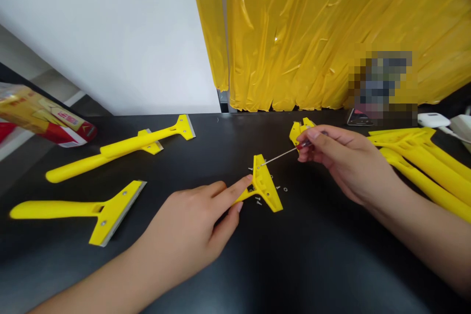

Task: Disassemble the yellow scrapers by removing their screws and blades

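My left hand (200, 216) is closed around the handle of a yellow scraper (265, 184), its index finger lying along the neck by the head. Most of that handle is hidden under the hand. My right hand (331, 157) grips a screwdriver (281, 155) by its red handle. The thin shaft slants down to the left, and its tip is at a hole near the top of the scraper head. Small screws (258, 201) and a washer (285, 189) lie on the black table (221, 279) around the head.
Assembled yellow scrapers with metal blades (117, 213) lie at left. Yellow scraper handles (423, 157) are piled at right. Small yellow head pieces (295, 132) sit behind my right hand. A red and gold package (44, 115) stands far left, a white device (434, 120) far right.
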Tool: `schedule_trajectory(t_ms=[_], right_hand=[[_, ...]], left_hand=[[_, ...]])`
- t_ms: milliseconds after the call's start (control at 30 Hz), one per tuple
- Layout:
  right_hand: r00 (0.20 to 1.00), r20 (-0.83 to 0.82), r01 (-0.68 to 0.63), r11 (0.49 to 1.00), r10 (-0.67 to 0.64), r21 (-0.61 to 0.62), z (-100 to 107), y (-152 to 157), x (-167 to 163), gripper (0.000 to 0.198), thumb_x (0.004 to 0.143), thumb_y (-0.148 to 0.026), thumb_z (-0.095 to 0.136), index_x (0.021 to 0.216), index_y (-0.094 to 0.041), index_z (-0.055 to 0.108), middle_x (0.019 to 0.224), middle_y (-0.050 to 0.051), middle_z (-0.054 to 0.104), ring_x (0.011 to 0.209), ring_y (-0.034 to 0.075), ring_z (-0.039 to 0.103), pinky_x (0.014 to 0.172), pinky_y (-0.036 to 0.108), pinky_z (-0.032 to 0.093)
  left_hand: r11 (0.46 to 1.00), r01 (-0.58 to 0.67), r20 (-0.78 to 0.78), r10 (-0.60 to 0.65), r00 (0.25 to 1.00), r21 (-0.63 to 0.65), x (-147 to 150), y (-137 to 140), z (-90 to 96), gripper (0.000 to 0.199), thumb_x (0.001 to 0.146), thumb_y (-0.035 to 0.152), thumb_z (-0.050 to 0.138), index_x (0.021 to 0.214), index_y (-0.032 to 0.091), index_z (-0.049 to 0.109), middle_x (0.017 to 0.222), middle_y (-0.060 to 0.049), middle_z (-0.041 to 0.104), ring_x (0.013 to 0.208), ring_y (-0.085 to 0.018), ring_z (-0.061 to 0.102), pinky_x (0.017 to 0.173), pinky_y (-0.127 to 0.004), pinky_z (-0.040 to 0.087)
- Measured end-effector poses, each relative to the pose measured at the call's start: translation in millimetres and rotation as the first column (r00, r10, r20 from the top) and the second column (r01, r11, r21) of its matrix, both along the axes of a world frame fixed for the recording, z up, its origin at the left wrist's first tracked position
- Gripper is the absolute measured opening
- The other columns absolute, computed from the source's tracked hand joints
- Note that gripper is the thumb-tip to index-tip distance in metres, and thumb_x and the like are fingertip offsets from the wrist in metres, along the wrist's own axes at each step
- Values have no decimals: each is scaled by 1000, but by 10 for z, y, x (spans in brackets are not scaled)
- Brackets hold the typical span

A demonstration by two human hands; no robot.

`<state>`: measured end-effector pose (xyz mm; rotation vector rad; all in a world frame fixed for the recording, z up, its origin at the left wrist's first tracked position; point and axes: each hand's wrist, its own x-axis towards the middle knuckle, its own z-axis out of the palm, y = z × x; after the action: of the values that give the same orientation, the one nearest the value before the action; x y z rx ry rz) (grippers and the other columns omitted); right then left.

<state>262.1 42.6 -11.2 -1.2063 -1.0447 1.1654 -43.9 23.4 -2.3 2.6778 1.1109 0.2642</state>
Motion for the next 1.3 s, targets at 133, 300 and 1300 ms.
schedule_trajectory(t_ms=[133,300,1300], right_hand=[[1000,26,-2,998,0,68,42,-16,-1,24,93,-51,82,93,-26,83,95,2,74,80,13,68,76,25,62],[995,70,-73,997,71,33,34,-38,21,25,94,-50,83,95,-25,85,99,3,76,81,14,69,77,27,63],[633,673,-268,923,384,-275,695,-160,667,46,92,-70,73,85,-25,77,82,2,67,78,18,56,70,29,42]], left_hand=[[1000,11,1,-11,1000,5,9,4,9,51,112,27,49,162,32,53,87,3,68,70,-18,71,61,-33,49],[1000,11,13,-11,1000,21,12,-5,8,51,111,26,50,162,32,53,89,3,69,68,-17,69,60,-31,48],[949,314,300,-291,908,-30,24,-196,278,68,107,27,64,168,33,33,140,-3,77,122,-19,75,107,-34,61]])
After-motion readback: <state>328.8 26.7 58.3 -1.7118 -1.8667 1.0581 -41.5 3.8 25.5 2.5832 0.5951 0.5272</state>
